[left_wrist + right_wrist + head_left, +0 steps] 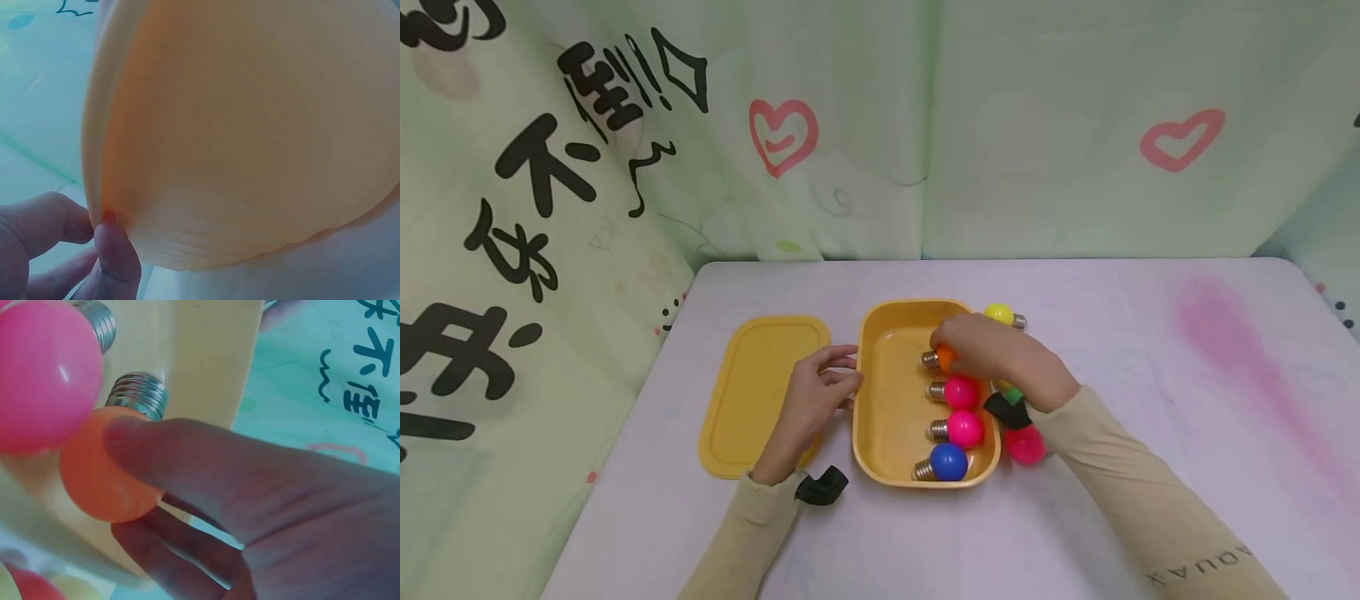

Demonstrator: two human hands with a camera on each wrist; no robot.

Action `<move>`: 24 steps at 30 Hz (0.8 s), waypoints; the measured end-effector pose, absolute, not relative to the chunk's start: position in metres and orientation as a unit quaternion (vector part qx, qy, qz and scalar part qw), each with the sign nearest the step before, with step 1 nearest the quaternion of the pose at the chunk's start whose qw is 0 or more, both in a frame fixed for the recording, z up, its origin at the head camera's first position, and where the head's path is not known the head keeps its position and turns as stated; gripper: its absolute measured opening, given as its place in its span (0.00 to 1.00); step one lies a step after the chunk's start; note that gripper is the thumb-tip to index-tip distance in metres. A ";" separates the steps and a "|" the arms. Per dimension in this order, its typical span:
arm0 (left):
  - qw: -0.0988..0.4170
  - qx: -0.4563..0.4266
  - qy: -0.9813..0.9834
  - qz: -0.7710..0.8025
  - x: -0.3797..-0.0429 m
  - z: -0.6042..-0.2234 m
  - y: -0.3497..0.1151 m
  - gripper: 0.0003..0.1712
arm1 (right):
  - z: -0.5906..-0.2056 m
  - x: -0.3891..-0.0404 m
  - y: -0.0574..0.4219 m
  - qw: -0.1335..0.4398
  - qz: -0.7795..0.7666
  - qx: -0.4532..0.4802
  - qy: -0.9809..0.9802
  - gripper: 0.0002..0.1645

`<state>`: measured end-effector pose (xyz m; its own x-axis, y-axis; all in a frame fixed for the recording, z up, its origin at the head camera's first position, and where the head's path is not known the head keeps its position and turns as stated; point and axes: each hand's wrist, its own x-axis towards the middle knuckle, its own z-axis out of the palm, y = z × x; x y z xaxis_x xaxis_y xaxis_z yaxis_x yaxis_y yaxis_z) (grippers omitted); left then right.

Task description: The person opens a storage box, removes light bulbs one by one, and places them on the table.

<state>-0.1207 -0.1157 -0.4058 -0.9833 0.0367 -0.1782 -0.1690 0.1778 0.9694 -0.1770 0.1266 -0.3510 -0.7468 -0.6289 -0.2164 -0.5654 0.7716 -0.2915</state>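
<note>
In the head view a yellow plastic box point(891, 350) stands on the table. My left hand point(816, 392) pinches its left rim, and the left wrist view shows the thumb point(117, 256) and a finger at the box wall point(112, 144). Between thumb and fingers, my right hand point(992, 348) holds an orange light bulb point(94, 469) over the box's right side, its metal screw base point(137, 394) pointing left in the head view. Nearer me in the box lie two pink bulbs point(962, 392) point(965, 428) and a blue bulb point(949, 462), in a column, bases to the left.
Left of the box lies a flat yellow lid point(748, 400), partly behind the left hand. Outside the box's right wall are a yellow bulb point(998, 313), a red-pink bulb point(1026, 447) and a partly covered green one point(1012, 395). A patterned curtain point(865, 208) hangs behind the table.
</note>
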 end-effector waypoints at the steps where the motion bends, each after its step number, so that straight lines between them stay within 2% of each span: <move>1: 0.080 -0.042 0.763 0.640 -0.121 -0.406 -0.116 0.23 | -0.349 -0.176 0.128 0.150 -0.104 -0.321 0.929 0.07; 17: 0.076 -0.035 0.770 0.632 -0.122 -0.408 -0.116 0.24 | -0.328 -0.160 0.148 0.113 -0.119 -0.314 0.935 0.20; 24: 0.074 -0.038 0.776 0.626 -0.121 -0.408 -0.115 0.24 | -0.322 -0.155 0.159 0.092 -0.126 -0.312 0.937 0.20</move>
<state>-0.1207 -0.1154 -0.4076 -0.9863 0.0332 -0.1617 -0.1510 0.2144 0.9650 -0.1547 0.1593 -0.3217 -0.7881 -0.6084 -0.0934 -0.5621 0.7733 -0.2934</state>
